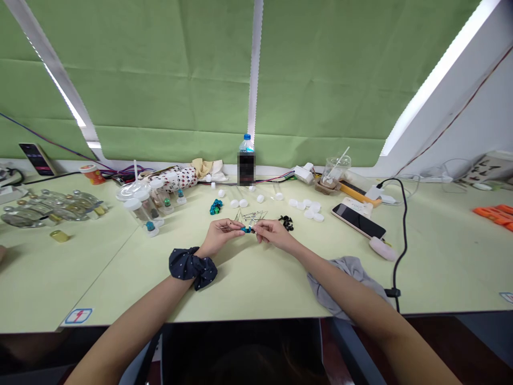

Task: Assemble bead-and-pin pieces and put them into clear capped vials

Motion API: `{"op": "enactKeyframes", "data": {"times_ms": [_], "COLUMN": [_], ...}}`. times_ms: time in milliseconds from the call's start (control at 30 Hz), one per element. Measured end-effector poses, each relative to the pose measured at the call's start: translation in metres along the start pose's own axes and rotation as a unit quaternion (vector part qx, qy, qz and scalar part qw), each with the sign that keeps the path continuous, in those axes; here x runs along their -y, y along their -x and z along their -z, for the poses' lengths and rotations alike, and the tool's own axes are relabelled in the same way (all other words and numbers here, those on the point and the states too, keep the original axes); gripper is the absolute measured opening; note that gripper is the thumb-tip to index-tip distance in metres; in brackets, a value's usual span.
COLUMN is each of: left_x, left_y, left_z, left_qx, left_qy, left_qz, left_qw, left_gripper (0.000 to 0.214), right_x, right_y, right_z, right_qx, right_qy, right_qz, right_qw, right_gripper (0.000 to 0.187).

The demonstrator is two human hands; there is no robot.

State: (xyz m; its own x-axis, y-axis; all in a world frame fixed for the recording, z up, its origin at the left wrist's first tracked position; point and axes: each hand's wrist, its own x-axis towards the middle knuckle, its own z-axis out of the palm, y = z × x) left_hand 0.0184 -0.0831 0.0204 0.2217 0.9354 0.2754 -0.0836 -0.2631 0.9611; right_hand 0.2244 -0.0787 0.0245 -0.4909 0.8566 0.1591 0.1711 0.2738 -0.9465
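My left hand [223, 231] and my right hand [271, 231] meet over the pale green table [248, 278], both pinched on a small teal bead [247, 229] that seems to sit on a thin metal pin. A dark dotted scrunchie [191, 267] rings my left wrist. Just beyond my fingers lies a heap of metal pins [250, 216]. A cluster of teal and green beads [216, 207] lies to the left of it, a cluster of black beads [286, 222] to the right.
White caps [306, 207] are scattered behind. Small capped vials [145, 209] stand at left, a water bottle [246, 160] at the back, a phone [358, 220] and black cable [402, 235] at right. Grey cloth [344, 283] lies under my right forearm.
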Motion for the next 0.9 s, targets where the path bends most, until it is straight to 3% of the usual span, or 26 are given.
{"op": "enactKeyframes", "data": {"times_ms": [400, 900], "left_x": [0.0002, 0.0002], "left_y": [0.0001, 0.0005], "left_z": [0.0004, 0.0004], "left_qx": [-0.006, 0.001], "left_qy": [0.002, 0.012], "left_qz": [-0.002, -0.002], "left_qw": [1.0, 1.0], "left_gripper": [0.02, 0.018], "right_x": [0.0009, -0.0025], "right_y": [0.0019, -0.0003], "right_z": [-0.0005, -0.0014], "right_qx": [0.0, 0.006], "right_qy": [-0.044, -0.007], "right_qz": [0.023, 0.006], "right_qw": [0.999, 1.0], "right_gripper": [0.042, 0.038]}}
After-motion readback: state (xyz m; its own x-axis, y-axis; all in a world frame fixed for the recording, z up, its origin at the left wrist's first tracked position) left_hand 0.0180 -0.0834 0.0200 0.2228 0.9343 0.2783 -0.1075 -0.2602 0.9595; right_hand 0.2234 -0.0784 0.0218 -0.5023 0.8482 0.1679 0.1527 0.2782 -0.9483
